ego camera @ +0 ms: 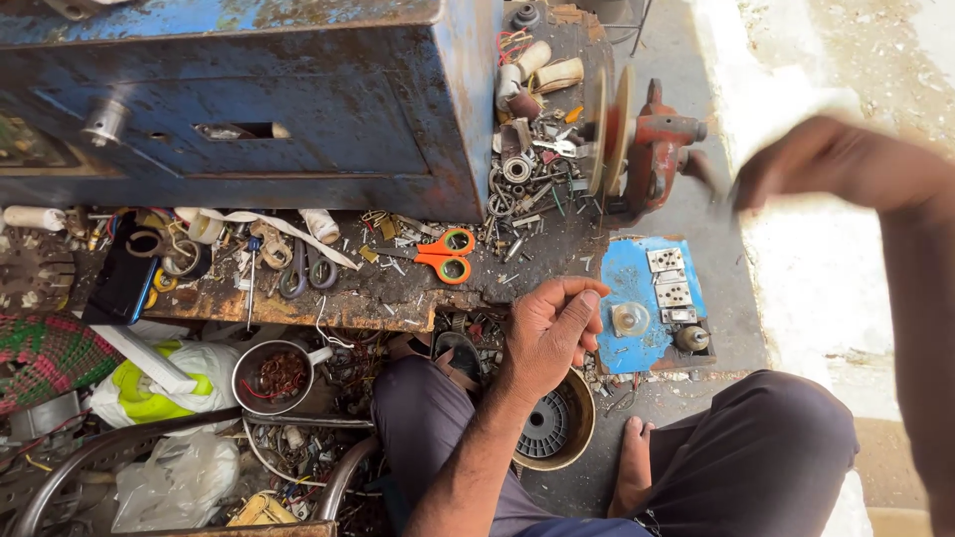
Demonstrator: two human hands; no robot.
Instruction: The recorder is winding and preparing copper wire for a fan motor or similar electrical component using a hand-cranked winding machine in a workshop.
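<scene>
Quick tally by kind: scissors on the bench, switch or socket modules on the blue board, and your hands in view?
Scissors: 3 (orange-handled pair, dark pair, dark pair)
White modules on the blue board: 3 ()
Hands: 2 (left hand, right hand, blurred)
Total: 8

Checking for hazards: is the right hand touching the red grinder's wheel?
Cannot tell. In the head view the right hand is motion-blurred beside the red grinder; any gap or contact with its wheel is smeared.
</scene>
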